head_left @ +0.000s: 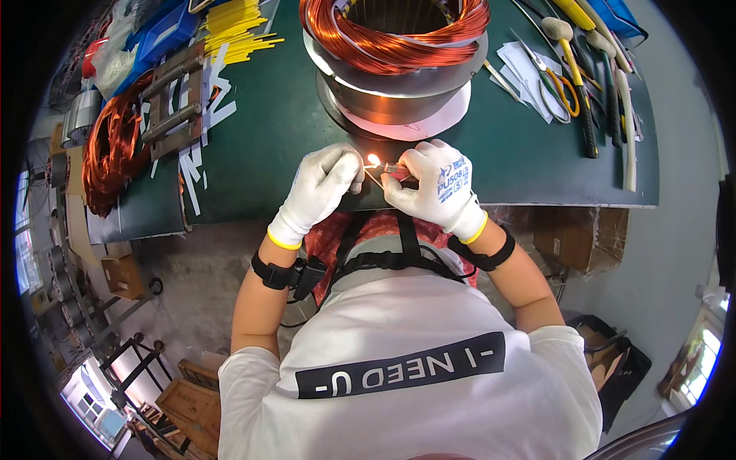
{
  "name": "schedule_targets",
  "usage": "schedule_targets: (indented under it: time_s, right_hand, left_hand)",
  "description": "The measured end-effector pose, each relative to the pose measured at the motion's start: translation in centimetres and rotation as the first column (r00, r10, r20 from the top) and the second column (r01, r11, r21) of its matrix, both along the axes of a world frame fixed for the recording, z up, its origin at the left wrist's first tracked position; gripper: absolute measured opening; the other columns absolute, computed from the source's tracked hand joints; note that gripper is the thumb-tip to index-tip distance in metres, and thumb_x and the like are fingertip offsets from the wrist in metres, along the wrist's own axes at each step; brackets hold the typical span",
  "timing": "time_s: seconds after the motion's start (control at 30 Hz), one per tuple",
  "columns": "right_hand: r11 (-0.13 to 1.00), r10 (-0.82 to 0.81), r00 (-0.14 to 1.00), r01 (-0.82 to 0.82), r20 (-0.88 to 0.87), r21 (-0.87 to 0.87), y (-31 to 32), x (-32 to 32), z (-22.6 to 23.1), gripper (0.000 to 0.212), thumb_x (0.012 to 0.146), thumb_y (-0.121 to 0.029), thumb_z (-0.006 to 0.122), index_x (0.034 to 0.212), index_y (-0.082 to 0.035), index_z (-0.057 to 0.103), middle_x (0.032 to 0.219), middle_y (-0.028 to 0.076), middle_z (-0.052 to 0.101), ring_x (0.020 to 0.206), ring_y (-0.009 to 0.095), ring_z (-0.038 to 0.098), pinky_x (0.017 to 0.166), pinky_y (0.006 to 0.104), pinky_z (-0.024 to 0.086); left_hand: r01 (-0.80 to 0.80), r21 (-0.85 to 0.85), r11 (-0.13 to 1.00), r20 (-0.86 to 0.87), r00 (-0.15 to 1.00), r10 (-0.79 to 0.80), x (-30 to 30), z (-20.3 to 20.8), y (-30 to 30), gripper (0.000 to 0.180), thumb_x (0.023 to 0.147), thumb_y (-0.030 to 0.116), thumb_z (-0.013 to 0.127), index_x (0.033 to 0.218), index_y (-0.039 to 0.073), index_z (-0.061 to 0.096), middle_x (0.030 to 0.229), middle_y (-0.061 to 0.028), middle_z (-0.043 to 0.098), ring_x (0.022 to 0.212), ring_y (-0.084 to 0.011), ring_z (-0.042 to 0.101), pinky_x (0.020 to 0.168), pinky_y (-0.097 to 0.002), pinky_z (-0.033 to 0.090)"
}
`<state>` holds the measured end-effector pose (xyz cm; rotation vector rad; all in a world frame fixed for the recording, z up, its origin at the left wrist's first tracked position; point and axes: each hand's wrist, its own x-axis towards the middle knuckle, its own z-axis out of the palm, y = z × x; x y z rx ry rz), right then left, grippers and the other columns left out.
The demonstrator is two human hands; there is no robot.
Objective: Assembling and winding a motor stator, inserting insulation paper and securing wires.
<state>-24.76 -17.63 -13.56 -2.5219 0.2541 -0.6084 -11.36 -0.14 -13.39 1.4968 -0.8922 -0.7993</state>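
My right hand (437, 180), in a white glove, is closed around a small reddish lighter (395, 169). A bright flame (373, 159) burns at the lighter's left end. Close to the flame, my left hand (326, 180), also white-gloved, has its fingers pinched together. A thin pale strand (372, 179) shows between the two hands, slanting below the flame; its ends are hidden by the gloves. Just beyond my hands stands a round metal motor stator (383, 96), with thick copper wire coils (399, 57) bundled around its top. White paper (452, 121) lies under the stator.
On the green table (253, 153), yellow strips (234, 31), a blue bin (165, 32), a metal frame (175, 103) and loose copper wire (115, 149) occupy the left. Scissors (563, 88), mallets (567, 46) and other tools lie at right. A cardboard box (571, 238) sits below.
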Motion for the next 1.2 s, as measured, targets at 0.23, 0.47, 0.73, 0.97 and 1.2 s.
schedule_targets:
  time_s: [0.23,0.47,0.73,0.97,1.2]
  right_hand:
    - [0.998,0.016,0.997,-0.021,0.081,0.061,-1.0,-1.2,-0.3,0.027,0.070,-0.028,0.079,0.063,-0.008,0.061,0.060,0.013,0.057,0.061,0.034,0.060,0.056,0.0420,0.049]
    - [0.861,-0.489,0.872,0.489,0.041,-0.141,-10.6,-2.4,0.4,0.050,0.086,-0.020,0.069,0.126,0.007,0.057,0.110,0.027,0.064,0.101,0.042,0.060,0.092,0.0479,0.048]
    - [0.959,-0.216,0.971,0.192,0.101,0.209,-4.1,-4.7,7.0,0.049,0.083,0.012,0.049,0.125,-0.005,0.068,0.113,0.020,0.060,0.110,0.033,0.059,0.095,0.0377,0.047]
    - [0.982,-0.013,0.837,0.114,0.547,-0.151,-0.8,0.8,8.2,0.029,0.068,0.005,0.069,0.092,-0.009,0.072,0.086,0.005,0.072,0.078,0.027,0.067,0.071,0.0374,0.054]
    - [0.931,0.019,0.890,0.150,0.455,-0.333,0.7,2.5,9.1,0.011,0.079,-0.014,0.071,0.081,-0.012,0.060,0.081,0.004,0.057,0.067,0.024,0.058,0.060,0.0385,0.049]
  left_hand:
    - [-0.063,-0.005,0.998,-0.141,0.988,0.062,-0.2,-0.4,0.2,0.040,0.106,0.033,0.052,0.082,0.001,0.056,0.072,-0.0051,0.057,0.063,-0.0118,0.052,0.061,-0.0271,0.044]
    - [-0.089,-0.071,0.993,-0.129,0.988,0.079,0.0,-1.0,0.6,0.033,0.104,0.026,0.055,0.086,-0.001,0.060,0.077,-0.0050,0.060,0.068,-0.0111,0.057,0.065,-0.0272,0.048]
    - [-0.408,-0.380,0.830,0.733,0.415,0.539,3.4,7.1,-0.5,0.056,0.081,0.030,0.082,0.131,0.014,0.063,0.144,-0.0136,0.045,0.093,-0.0160,0.056,0.071,-0.0274,0.050]
    - [0.163,0.019,0.986,0.999,0.033,-0.024,7.4,14.5,-6.3,0.074,0.053,0.027,0.090,0.121,0.012,0.067,0.116,-0.0095,0.068,0.124,-0.0326,0.057,0.115,-0.0501,0.036]
    - [0.146,0.067,0.987,0.994,0.076,-0.079,6.8,14.6,-6.7,0.076,0.056,0.019,0.089,0.127,0.012,0.065,0.114,-0.0094,0.068,0.118,-0.0316,0.060,0.115,-0.0494,0.036]
